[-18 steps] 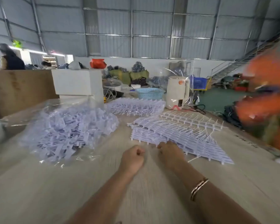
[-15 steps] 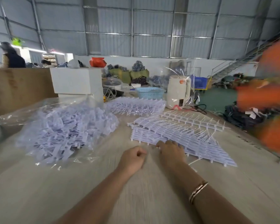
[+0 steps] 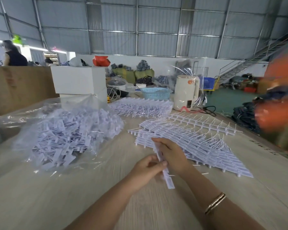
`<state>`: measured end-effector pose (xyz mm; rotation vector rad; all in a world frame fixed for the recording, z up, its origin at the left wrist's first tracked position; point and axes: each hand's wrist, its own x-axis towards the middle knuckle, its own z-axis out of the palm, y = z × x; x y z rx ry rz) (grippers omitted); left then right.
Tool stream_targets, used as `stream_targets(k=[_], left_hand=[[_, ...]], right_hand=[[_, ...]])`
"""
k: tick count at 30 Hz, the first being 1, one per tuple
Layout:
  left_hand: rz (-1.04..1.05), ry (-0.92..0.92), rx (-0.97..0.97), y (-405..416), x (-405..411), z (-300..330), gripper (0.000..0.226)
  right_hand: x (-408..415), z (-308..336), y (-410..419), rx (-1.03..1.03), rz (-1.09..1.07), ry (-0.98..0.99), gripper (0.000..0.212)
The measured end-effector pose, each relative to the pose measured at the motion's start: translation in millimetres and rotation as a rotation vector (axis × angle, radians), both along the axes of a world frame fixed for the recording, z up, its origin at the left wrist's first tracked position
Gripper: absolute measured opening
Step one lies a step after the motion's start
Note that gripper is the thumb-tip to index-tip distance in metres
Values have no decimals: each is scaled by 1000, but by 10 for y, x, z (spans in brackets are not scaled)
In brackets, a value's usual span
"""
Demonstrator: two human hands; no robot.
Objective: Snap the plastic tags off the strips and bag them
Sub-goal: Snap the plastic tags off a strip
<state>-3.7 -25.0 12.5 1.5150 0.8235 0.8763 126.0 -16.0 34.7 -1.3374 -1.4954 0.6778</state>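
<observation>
strip of plastic tags held above the counter, running between both hands. left hand curls round its middle, thumb on top; right hand grips its far end, fingers closed on it. stacked strips lie just beyond and right of the right hand. clear bag of loose tags sits left of and beyond the left hand. second pile of strips further back.
</observation>
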Motion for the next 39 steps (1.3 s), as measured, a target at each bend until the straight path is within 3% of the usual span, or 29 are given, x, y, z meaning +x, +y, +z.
stream_targets(k=[3, 7, 10, 12, 15, 18, 19, 21, 22, 24, 27, 29, 31, 34, 39], left_hand=[[86, -26, -38, 14, -43, 28, 13], [239, -135, -100, 15, -123, 157, 10], [348, -179, -28, 67, -237, 238, 13], [361, -171, 27, 96, -317, 285, 19], [329, -203, 23, 133, -437, 346, 19], [285, -286, -11, 219, -569, 339, 35], [247, -302, -23, 253, -619, 324, 37], [126, -271, -41, 306, -696, 289, 20], [51, -224, -70, 326, -712, 248, 8], [-71, -57, -145, 361, -684, 129, 10], [-97, 81, -162, 377, -610, 30, 13], [-58, 81, -157, 365, -597, 31, 41], [67, 87, -108, 314, -555, 43, 56], [216, 35, -92, 277, -431, 39, 46], [221, -140, -349, 425, -401, 174, 38]], right_hand=[[31, -21, 6, -104, 85, 81, 25], [250, -130, 46, -112, -100, -423, 38], [377, -203, 60, -132, -155, -573, 41], [375, -245, 93, -142, -163, -572, 46], [416, -266, 142, -132, -233, -464, 49], [520, -258, 153, -136, -259, -354, 48], [541, -260, 146, -149, -252, -389, 49], [531, -280, 147, -177, -221, -613, 49], [513, -300, 156, -181, -203, -721, 48], [468, -334, 174, -177, -177, -821, 46], [403, -317, 182, -94, -193, -693, 40], [341, -270, 176, -58, -219, -492, 34], [284, -180, 194, -109, -204, -419, 33], [186, 27, 278, -163, -141, -418, 35], [-104, 230, 587, -340, -20, -595, 38]])
